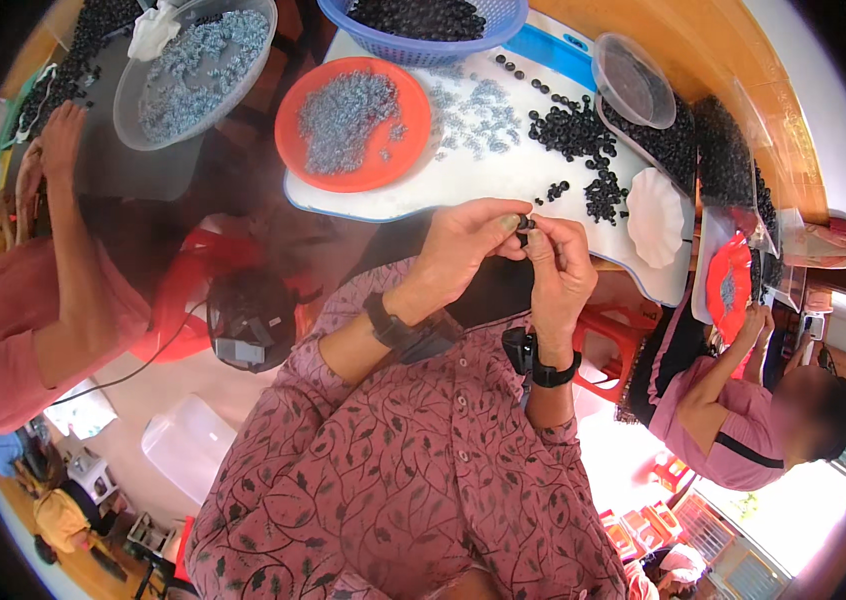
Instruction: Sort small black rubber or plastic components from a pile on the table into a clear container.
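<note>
My left hand [461,248] and my right hand [560,272] meet just off the near edge of the white table [363,204]. Their thumbs and fingertips pinch a small black part [523,230] between them. Fingers cover much of it, so its exact kind is hidden. Beyond my hands, small black round parts [568,132] lie in a loose spread on the tabletop. An orange-red plate [413,120] to the left bears a heap of small silvery metal pieces [343,112]. More silvery pieces [478,118] are scattered beside that plate.
A blue-purple basket [423,46] of black parts stands at the far edge. Right of it are a see-through tub [633,82] and a white scalloped dish [655,218]. Co-workers sit on both sides; the left one's hand [61,140] is near a see-through bowl [125,120].
</note>
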`<state>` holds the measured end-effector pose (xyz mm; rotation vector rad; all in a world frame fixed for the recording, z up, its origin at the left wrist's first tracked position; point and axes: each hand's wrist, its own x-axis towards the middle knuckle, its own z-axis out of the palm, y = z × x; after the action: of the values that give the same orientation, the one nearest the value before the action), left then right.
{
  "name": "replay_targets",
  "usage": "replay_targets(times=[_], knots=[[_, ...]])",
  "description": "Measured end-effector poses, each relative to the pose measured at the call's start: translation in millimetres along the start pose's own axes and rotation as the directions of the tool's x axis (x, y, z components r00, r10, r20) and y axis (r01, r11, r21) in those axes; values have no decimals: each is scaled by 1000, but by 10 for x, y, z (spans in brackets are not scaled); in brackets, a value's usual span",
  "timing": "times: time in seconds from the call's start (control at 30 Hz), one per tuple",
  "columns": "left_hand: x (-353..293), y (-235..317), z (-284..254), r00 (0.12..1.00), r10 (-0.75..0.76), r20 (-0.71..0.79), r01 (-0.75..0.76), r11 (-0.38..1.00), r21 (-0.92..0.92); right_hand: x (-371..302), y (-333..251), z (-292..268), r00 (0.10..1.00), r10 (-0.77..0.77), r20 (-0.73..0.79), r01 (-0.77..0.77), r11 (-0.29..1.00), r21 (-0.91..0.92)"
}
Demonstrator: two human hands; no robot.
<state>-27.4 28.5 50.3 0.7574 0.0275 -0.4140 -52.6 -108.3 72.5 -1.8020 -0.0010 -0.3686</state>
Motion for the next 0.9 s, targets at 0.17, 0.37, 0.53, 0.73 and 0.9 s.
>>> replay_targets(times=[0.17, 0.37, 0.53, 0.73, 0.9], knots=[[-20, 7, -6, 999, 46, -1, -46, 999, 11, -10, -56, 34, 1000, -9, 11, 9, 1000, -3], [-5, -28, -11, 997, 74, 2, -74, 997, 35, 16, 4, -5, 1000, -3, 17, 3, 1000, 13], [15, -49, -10, 999, 46, 0, -46, 999, 26, 49, -12, -35, 999, -30, 31, 32, 999, -40], [18, -38, 9, 999, 46, -13, -44, 995, 93, 64, -68, -68, 993, -95, 65, 107, 969, -221], [24, -40, 4, 1000, 13, -24, -9, 989, 146, 77, -136, -67, 983, -153, 105, 179, 932, -315]])
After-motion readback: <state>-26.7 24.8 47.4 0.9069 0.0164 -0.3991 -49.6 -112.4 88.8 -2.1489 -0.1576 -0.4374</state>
